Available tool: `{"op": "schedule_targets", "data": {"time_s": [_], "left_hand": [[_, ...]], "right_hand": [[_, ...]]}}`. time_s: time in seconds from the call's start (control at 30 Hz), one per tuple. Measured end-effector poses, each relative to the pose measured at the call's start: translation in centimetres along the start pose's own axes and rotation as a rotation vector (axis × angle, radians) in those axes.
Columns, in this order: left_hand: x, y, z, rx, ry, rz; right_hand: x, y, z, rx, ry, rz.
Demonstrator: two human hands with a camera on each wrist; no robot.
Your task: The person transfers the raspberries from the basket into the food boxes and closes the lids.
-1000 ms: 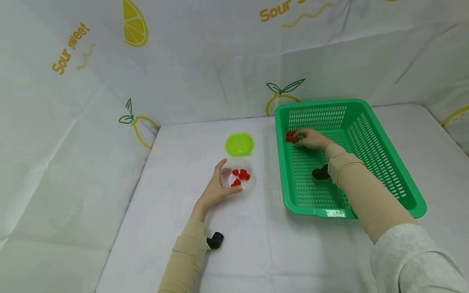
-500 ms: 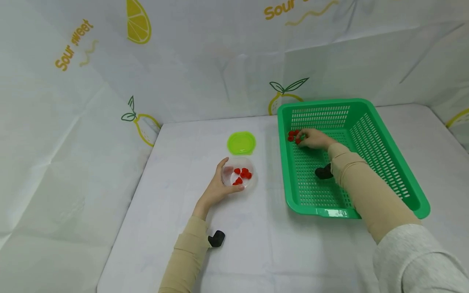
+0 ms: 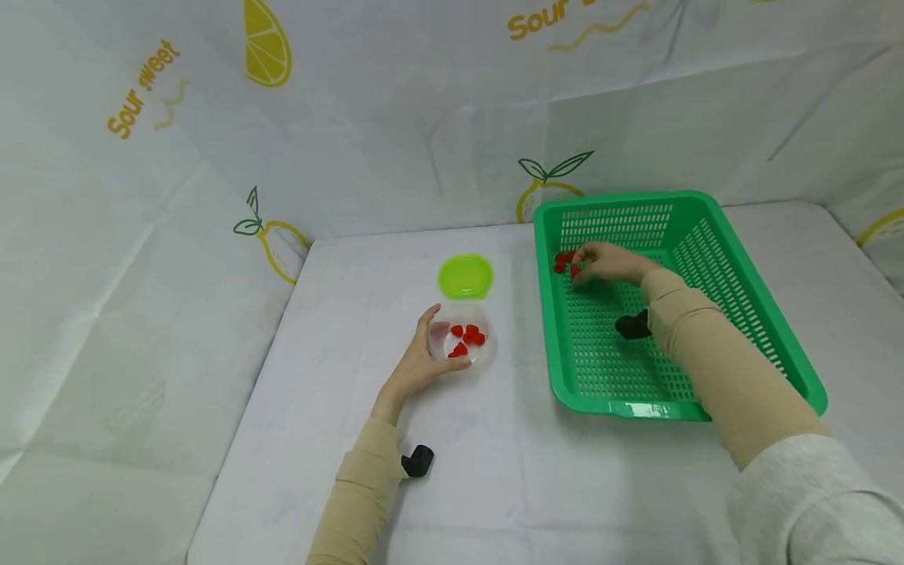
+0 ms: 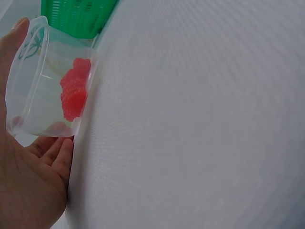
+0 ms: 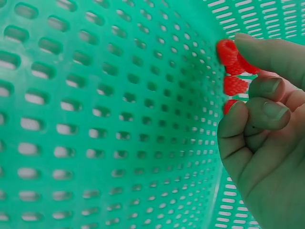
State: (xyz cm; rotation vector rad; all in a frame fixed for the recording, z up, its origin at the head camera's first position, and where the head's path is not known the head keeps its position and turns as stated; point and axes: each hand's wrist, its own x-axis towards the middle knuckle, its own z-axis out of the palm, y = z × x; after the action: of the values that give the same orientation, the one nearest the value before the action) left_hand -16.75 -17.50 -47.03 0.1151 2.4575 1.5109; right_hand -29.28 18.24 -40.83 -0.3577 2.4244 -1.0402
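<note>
The left hand point(image 3: 412, 367) curls round a clear cup point(image 4: 35, 100) holding red berries point(image 3: 471, 336); the right hand point(image 3: 610, 263) bends at loose berries point(image 3: 560, 267) inside the green basket's point(image 3: 553, 337) far-left part, grip unclear. Table point(image 3: 519, 439) separates cup and basket; its left edge lies well apart.

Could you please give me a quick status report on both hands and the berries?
Left hand holding clear cup, red berries inside. Right hand at a red berry inside green basket; pinch unclear. Basket wall between it and cup.
</note>
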Motion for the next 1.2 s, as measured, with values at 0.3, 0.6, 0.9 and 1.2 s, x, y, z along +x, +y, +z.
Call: {"op": "schedule_targets", "data": {"time_s": [0.3, 0.6, 0.9, 1.2], "left_hand": [[-0.1, -0.1, 0.0, -0.003, -0.001, 0.003], [-0.1, 0.0, 0.0, -0.002, -0.002, 0.004], [-0.3, 0.5, -0.2, -0.01, -0.035, -0.014], [0.0, 0.0, 0.0, -0.022, -0.005, 0.007]], "right_hand": [[-0.8, -0.8, -0.7, 0.044, 0.047, -0.022], [-1.7, -1.9, -1.4, 0.104, 0.084, -0.085], [-2.2, -4.3, -1.2, 0.136, 0.079, -0.171], [-2.5, -7.4, -0.4, 0.205, 0.03, -0.26]]}}
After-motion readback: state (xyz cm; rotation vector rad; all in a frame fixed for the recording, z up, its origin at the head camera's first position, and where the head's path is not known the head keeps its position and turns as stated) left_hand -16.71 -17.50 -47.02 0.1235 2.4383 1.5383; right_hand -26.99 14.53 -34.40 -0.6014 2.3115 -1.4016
